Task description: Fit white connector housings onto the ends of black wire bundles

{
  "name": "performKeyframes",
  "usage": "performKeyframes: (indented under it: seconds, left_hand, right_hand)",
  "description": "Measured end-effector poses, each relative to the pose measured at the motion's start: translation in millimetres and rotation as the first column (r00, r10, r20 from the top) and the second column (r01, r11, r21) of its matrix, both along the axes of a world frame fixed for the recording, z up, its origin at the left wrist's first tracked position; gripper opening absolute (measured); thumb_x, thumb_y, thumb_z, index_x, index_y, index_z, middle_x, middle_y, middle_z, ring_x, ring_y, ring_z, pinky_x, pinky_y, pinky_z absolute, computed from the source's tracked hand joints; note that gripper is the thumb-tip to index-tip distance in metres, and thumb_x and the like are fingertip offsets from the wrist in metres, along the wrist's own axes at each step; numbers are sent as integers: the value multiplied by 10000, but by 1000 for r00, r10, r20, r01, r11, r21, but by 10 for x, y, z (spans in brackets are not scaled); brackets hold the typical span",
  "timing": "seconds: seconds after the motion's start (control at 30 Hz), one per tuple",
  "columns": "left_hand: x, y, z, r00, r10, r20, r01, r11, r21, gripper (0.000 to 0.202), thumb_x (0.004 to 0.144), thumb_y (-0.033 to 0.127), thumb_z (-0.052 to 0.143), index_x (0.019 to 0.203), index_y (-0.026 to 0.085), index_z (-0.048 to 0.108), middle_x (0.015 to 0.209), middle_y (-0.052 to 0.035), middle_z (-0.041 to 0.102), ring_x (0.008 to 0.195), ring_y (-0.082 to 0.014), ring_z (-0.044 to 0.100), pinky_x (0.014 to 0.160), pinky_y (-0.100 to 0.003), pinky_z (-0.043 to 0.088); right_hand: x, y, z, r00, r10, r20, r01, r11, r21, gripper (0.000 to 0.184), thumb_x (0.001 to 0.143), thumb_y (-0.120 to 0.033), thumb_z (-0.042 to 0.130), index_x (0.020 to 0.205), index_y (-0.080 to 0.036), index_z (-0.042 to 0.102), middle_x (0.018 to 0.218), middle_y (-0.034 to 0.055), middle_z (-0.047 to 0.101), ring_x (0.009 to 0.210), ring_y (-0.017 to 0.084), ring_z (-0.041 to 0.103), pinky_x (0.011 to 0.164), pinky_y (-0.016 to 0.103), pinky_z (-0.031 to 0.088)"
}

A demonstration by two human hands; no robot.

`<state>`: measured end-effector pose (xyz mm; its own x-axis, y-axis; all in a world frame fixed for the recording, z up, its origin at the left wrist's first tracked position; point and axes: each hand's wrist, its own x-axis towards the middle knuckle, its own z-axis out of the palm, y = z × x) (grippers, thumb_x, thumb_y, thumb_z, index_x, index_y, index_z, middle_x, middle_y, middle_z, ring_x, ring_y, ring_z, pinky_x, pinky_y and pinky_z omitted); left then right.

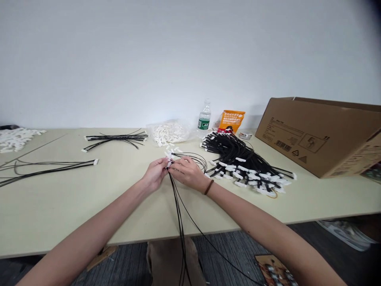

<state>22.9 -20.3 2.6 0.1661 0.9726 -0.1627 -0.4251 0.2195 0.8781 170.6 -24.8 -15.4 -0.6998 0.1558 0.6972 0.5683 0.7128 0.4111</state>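
Near the middle of the table, my left hand (156, 173) pinches a white plastic connector (170, 162), with its fingertips closed. My right hand (190, 173) meets it from the right, fingers closed at the same connector on a thin black wire. From between the hands, black wires (179, 218) hang over the table's front edge towards the floor. Another loop of thin black wire (202, 159) curves out behind my right hand. Just beyond my fingertips lie several small white connectors (176, 149). My fingers partly cover where wire and connector meet.
Right of my hands lies a large heap of black cables (235, 153) with white connectors. A cardboard box (315, 135), bottle (204, 115), orange packet (230, 121) and bag of white connectors (169, 132) stand behind. Cable bundles (119, 137) and loose white connectors (14, 138) lie left.
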Motion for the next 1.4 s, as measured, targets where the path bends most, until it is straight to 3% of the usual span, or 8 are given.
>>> performKeyframes:
  seconds: [0.27,0.47,0.53,0.63,0.73,0.87,0.97,1.4]
  left_hand:
    - [-28,54,-50,999,30,23,-31,999,43,87,673,162,661,663,95,608,681,-27,597,639,-66,514,639,-186,422]
    - [-43,112,-69,992,130,-8,-129,991,23,71,711,147,614,668,92,628,706,-38,604,623,-58,499,600,-179,401]
    - [-44,125,-79,989,145,-18,-144,989,27,82,726,139,593,677,89,635,722,-47,609,637,-62,507,601,-184,399]
    - [-49,130,-86,988,155,-20,-154,987,43,78,717,147,607,680,86,640,715,-44,601,614,-57,489,598,-193,395]
    - [-49,118,-77,986,163,-20,-162,986,46,65,700,149,628,674,90,637,709,-37,592,579,-48,457,580,-199,388]
    - [-43,98,-49,986,169,-10,-169,985,17,65,715,135,609,674,91,632,722,-44,598,587,-48,468,578,-191,394]
    - [-38,91,-31,988,153,18,-153,988,20,56,713,113,598,665,94,620,680,-28,581,570,-45,460,566,-179,394]
    - [-49,140,-56,990,120,81,-124,991,45,58,729,82,570,691,88,613,706,-38,587,562,-41,455,554,-173,396]
  right_hand:
    - [-52,-85,105,919,102,-380,-242,907,-344,121,853,-170,488,886,-189,602,905,40,655,925,148,559,830,328,446]
    - [36,-62,338,314,-167,-935,-762,543,-353,192,830,-368,532,793,-181,556,804,33,640,791,136,616,765,316,515]
    - [156,5,419,104,-231,-967,-820,531,-215,207,785,-385,589,773,-185,538,733,2,599,701,111,596,684,280,517]
    - [344,82,500,-42,-278,-960,-744,650,-155,217,742,-384,631,812,-187,573,706,-21,556,514,49,477,465,188,410]
    - [408,55,519,70,-221,-973,-505,833,-226,205,774,-367,594,882,-194,617,717,-8,566,494,56,425,429,197,337]
    - [246,-82,424,611,-81,-787,-178,955,-237,141,825,-271,549,769,-177,638,653,18,568,600,112,489,550,253,392]
    - [89,-134,279,852,-56,-520,-51,981,-189,191,838,-227,531,666,-170,590,581,9,529,584,115,478,564,255,377]
    - [81,-67,131,917,-85,-390,27,988,-153,239,843,-234,516,609,-186,512,559,-3,489,579,113,462,568,244,354]
